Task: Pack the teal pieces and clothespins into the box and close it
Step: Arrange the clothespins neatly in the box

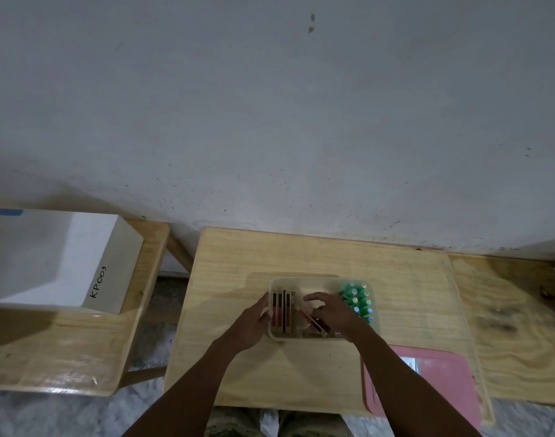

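I watched both forearms reach up from the bottom of the view and meet at the box (304, 277), which sat open in the middle of the worktop (263, 253).

The left hand (252, 323) lay at the box's left wall, wrist straight and knuckles up. Its grip was closed round that wall, with the fingertips hooked over the rim.

The right hand (334, 313) arched over the middle of the box with its palm down. The forefinger stretched toward the far wall and the other fingers were curled. Its grip was clamped on two loose clothespins (311, 320), red ones, which stuck out tilted from under the thumb side, toward the left.

A row of clothespins (282, 310) stood on edge inside the box against its left wall, just beside the left fingertips. The teal pieces (357, 300) were packed upright in two lines along the right wall, their shiny tips pointing up. They were close to the back of the right hand, though I could not tell if it touched them.

A pink lid (443, 383) lay flat on the worktop at the near right, partly under the right forearm. On the bench (65, 357) to the left stood a white carton (65, 257) marked KP003.
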